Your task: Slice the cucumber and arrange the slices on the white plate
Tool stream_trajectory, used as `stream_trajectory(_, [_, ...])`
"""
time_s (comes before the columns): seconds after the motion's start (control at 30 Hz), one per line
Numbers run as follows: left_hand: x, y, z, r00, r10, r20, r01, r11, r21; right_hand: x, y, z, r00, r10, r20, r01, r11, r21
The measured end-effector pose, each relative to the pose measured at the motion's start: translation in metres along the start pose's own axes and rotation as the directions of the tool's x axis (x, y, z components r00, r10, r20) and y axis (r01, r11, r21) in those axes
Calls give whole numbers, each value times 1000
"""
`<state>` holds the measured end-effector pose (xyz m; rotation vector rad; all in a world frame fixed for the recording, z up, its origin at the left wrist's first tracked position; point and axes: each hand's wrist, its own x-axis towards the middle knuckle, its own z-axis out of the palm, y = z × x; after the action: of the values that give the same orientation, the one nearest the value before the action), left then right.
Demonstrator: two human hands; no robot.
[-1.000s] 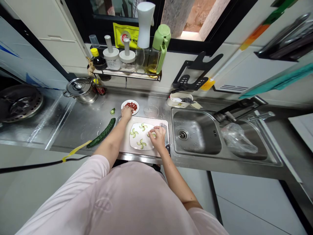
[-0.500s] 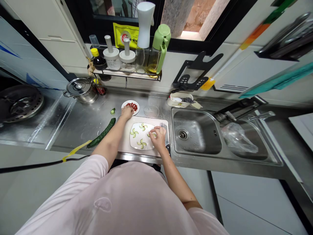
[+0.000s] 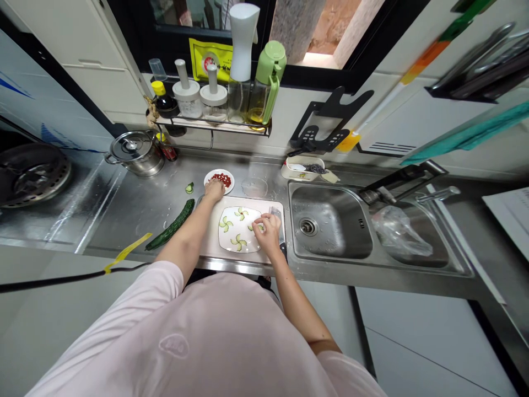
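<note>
A narrow kitchen runs beneath a dark-framed window, and a brushed stainless-steel worktop (image 3: 124, 220) carries everything, with a double stainless-steel sink (image 3: 330, 220) set into its right side. Near the front edge, just left of the sink, lies a white rectangular cutting board (image 3: 210, 242). On it sits a white square plate (image 3: 237, 229) bearing pale green cucumber slices arranged in pinwheels (image 3: 225, 223).

The right hand (image 3: 268, 234) curves over the plate's right side, its grip drawn together at a pinwheel there. The fingers (image 3: 261, 220) partly hide that pinwheel, so I cannot tell whether they pinch a slice or only touch it. A steel kitchen knife (image 3: 276, 219) lies along the board's right edge, its dark handle partly hidden by the right wrist.

The left hand (image 3: 215, 190) sits at the board's back edge, beside a small round white plate (image 3: 209, 177) heaped with small red pieces (image 3: 222, 179), too small to identify. Its fingers point toward that plate and hide part of its rim; whether the grip holds anything cannot be made out.

A whole dark green cucumber (image 3: 171, 223) lies on the worktop left of the board, and a small cut cucumber piece (image 3: 189, 188) rests behind it. A clear round glass bowl (image 3: 255, 187) stands behind the board.
</note>
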<state>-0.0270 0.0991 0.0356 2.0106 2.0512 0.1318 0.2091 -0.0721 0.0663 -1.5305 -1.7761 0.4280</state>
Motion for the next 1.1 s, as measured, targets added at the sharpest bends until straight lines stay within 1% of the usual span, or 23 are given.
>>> stream_trajectory(0.1, [-1,-1,-1,1000,1,18,-1,1000,-2,-1,1,1,1000,-22,-19,22,1000,15])
stream_trajectory(0.17, [-1,-1,-2,1000,0,10,0,1000,-4,-1,2,2,999,-27,-25,28,999,20])
stream_trajectory(0.4, [-1,-2,-2,1000,-4,-17,4,1000,-22,-3,3,5,1000,-26,-4,26,998,52])
stream_trajectory(0.6, [0,-3,1,1000,8,6,-8,997,-76,-7,1,6,999,-40,-4,40,998,48])
stream_trajectory(0.7, [2,-4,4,999,-36,-35,30,986,-167,-7,1,5,999,-50,-11,50,998,40])
stream_trajectory(0.77, [4,-4,6,992,-104,-67,77,941,-329,-7,0,5,999,-52,-7,52,998,41])
stream_trajectory(0.8, [5,-4,7,986,-148,-70,101,887,-451,-6,0,5,999,-50,-6,51,998,44])
stream_trajectory(0.83, [6,-4,8,978,-201,-55,129,791,-599,-6,-1,4,999,-49,-5,49,998,46])
stream_trajectory(0.87, [6,-3,9,968,-248,-20,153,657,-739,-5,-2,4,999,-47,-7,47,998,48])
stream_trajectory(0.9, [6,-2,9,959,-283,24,171,509,-844,-5,-3,4,999,-46,-9,46,998,50])
stream_trajectory(0.93, [6,-1,8,951,-303,67,185,382,-905,-4,-4,4,999,-45,-10,46,998,52])
stream_trajectory(0.97, [5,0,7,945,-310,105,198,283,-939,-2,-5,5,999,-46,-9,47,997,56])
stream_trajectory(1.07, [-1,4,2,942,-268,201,232,86,-969,3,-9,6,999,-53,-5,54,996,71])
stream_trajectory(1.1, [-3,5,-1,941,-246,232,240,4,-971,5,-10,6,998,-56,-5,56,996,75])
